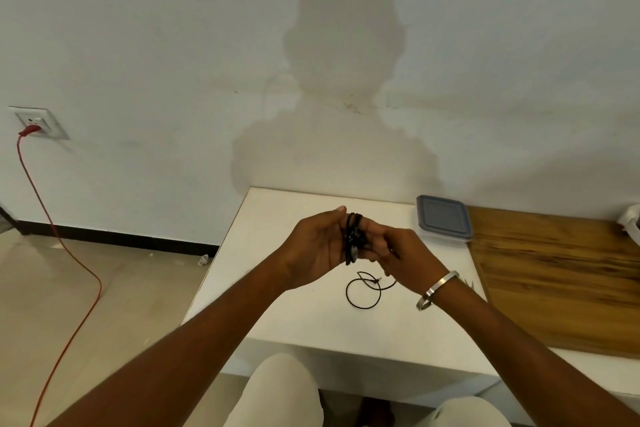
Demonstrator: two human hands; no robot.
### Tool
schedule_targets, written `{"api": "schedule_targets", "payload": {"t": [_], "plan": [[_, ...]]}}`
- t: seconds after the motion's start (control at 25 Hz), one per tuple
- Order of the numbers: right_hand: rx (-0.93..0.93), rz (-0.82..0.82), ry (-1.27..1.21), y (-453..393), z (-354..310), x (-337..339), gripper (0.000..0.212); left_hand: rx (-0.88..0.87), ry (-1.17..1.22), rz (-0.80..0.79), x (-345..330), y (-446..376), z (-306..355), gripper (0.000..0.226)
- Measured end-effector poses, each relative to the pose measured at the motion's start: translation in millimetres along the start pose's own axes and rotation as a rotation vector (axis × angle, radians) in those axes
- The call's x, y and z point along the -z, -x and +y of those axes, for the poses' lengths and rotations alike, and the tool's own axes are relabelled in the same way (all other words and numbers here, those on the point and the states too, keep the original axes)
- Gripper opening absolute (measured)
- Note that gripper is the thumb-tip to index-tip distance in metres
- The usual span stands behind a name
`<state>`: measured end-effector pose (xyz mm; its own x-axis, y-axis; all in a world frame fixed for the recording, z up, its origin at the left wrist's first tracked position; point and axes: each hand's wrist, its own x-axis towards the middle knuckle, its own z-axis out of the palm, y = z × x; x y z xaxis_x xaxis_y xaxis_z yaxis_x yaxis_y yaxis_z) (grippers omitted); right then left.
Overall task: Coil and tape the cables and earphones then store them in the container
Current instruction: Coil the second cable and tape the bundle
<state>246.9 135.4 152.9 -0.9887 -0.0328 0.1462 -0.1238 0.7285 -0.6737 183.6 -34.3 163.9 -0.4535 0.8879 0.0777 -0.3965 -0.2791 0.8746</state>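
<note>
Black earphone cable [353, 239] wound in a coil around the left hand's [320, 246] straight fingers, coil's long axis near vertical. Right hand [398, 255] pinches the cable beside it. Loose tail loops down onto the white table [294, 305]. Lidded container [444, 217] sits far right.

Left hand [320, 246] upright with fingers extended; right hand [398, 258] curled, pinching beside it.
</note>
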Motion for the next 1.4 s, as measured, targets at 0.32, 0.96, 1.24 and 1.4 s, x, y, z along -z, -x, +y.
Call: {"api": "schedule_targets", "payload": {"t": [0.32,0.96,1.24,1.4], "plan": [[-0.077,-0.02,-0.004,8,0,-9,0.027,-0.027,-0.066,0.074,0,2,8,0.042],[0.173,-0.315,0.195,10,-31,-1,0.023,-0.047,-0.718,0.292,16,7,-6,0.049],[0.22,0.032,0.208,0,-28,26,0.01,0.088,-0.798,0.207,12,16,2,0.061],[0.23,0.128,0.131,-9,-20,29,0.014,0.146,-0.689,0.137,8,18,4,0.053]]}}
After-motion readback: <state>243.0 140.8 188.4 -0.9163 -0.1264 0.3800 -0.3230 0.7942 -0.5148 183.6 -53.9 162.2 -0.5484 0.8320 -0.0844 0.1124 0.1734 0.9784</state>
